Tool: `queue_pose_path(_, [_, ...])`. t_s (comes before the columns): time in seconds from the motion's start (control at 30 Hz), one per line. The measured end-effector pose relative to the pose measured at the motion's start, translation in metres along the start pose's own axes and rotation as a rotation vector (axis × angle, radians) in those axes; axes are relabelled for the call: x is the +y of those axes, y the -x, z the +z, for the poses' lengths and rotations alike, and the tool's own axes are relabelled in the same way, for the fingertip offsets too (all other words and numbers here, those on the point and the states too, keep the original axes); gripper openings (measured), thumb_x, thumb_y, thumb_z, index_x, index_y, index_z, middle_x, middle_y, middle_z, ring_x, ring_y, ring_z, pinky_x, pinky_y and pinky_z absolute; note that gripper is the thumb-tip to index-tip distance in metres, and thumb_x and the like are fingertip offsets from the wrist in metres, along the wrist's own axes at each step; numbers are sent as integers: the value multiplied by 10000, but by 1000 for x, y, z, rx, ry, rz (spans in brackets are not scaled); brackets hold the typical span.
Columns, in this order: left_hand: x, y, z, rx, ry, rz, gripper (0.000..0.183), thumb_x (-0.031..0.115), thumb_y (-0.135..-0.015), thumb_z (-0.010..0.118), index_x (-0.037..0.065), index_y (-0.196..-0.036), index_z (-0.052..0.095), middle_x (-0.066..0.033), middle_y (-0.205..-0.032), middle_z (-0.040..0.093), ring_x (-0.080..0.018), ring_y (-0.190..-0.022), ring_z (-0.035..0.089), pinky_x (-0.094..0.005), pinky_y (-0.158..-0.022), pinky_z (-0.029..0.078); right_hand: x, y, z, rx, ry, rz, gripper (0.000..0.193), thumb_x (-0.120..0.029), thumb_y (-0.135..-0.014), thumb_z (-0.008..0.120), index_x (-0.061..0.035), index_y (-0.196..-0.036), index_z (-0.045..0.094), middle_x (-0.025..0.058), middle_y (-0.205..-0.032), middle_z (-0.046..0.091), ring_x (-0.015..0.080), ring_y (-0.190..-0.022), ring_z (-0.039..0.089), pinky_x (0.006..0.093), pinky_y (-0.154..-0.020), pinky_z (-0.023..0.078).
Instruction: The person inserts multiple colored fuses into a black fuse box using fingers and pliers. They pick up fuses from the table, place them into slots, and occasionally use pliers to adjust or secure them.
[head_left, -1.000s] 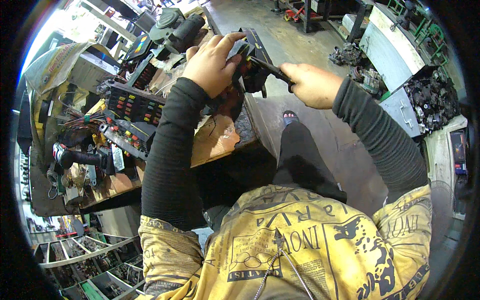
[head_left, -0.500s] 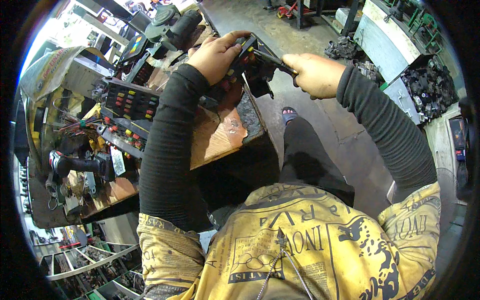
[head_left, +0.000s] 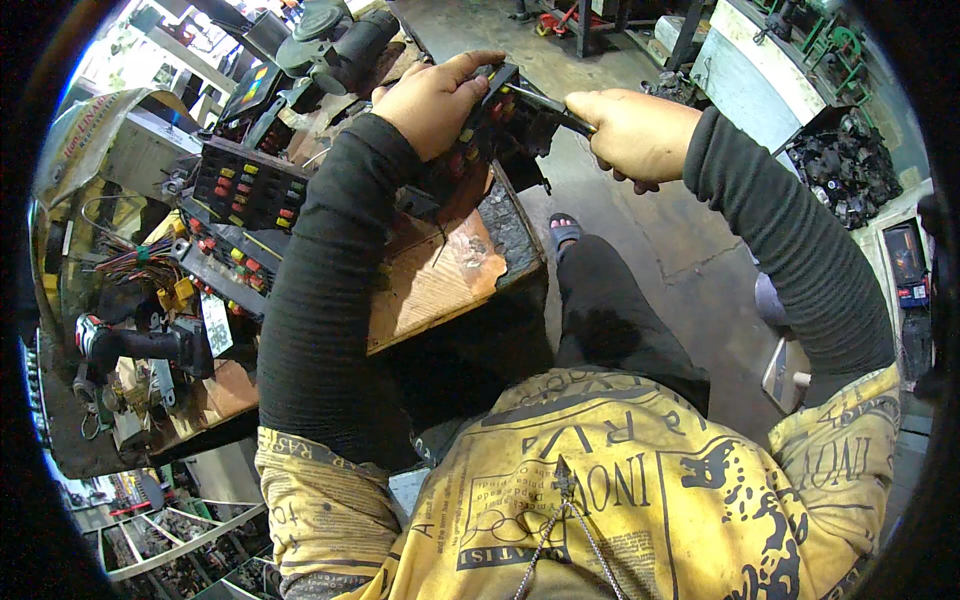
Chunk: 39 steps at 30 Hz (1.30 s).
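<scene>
My left hand [head_left: 432,104] is closed around the upper left side of a black fuse box [head_left: 516,132] with small red and yellow fuses, held at the workbench's right edge. In my right hand [head_left: 640,138] is a screwdriver with a thin metal shaft [head_left: 541,100]. Its dark handle is mostly inside my fist. The tip reaches the top of the fuse box, close to a yellow fuse; whether it touches that fuse I cannot tell. My left fingers partly cover the box.
On the wooden workbench [head_left: 430,285] lie another fuse box [head_left: 245,190], a bundle of coloured wires [head_left: 145,258] and a power tool with a black handle [head_left: 150,343]. A grey metal housing [head_left: 340,45] stands at the back. Dark parts [head_left: 845,165] are piled at the far right.
The view has shifted slightly. Both hands keep their hold, while the screwdriver's shaft has tilted a little and its tip sits nearer the box's upper edge.
</scene>
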<state>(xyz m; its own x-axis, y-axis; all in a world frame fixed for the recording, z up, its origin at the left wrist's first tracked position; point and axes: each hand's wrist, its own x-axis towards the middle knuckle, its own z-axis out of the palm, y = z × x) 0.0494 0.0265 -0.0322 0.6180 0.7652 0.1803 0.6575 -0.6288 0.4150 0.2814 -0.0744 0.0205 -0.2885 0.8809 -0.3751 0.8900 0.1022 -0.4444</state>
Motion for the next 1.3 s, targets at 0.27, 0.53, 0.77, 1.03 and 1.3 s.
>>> queue_pose_path(0.27, [1, 1, 0, 37, 47, 69, 386, 390, -1031, 472, 274, -1385, 571, -187, -1067, 723, -377, -1037, 685, -467, -907, 520, 10, -2, 1, 42, -78, -160, 181, -102, -904, 478, 16, -1030, 533, 131, -782, 623, 227, -640, 664, 400, -524, 540])
queue_pose_path(0.53, [9, 2, -3, -70, -82, 70, 406, 234, -1070, 437, 178, -1466, 508, -152, -1123, 695, -229, -1017, 670, -340, -929, 506, 12, 0, 8, -45, -475, 8, 245, -205, -939, 495, -41, -1116, 535, 68, -709, 576, 177, -560, 620, 359, -434, 516])
queue_pose_path(0.77, [8, 1, -1, 12, -88, 126, 401, 357, -1042, 445, 296, -1427, 543, -168, -1069, 724, -350, -1000, 698, -439, -877, 551, 13, 5, 13, -20, -340, 10, 103, -174, -1032, 475, -80, -991, 472, 19, -680, 533, 106, -507, 530, 283, -447, 458])
queue_pose_path(1.03, [19, 1, -3, -103, 60, 15, 378, 224, -1080, 431, 210, -1442, 539, -72, -1042, 705, -143, -948, 637, -290, -904, 496, 30, 6, 29, 169, -156, -182, 129, -160, -1011, 518, -50, -985, 456, 62, -665, 531, 169, -541, 549, 335, -505, 470])
queue_pose_path(1.3, [9, -1, -4, -164, 250, -78, 403, 222, -1084, 436, 143, -1475, 489, -80, -1165, 658, -134, -1027, 604, -281, -950, 486, 89, 96, 62, 31, -105, 139, 184, -133, -980, 560, -13, -1084, 467, 165, -763, 559, 308, -695, 611, 430, -621, 493])
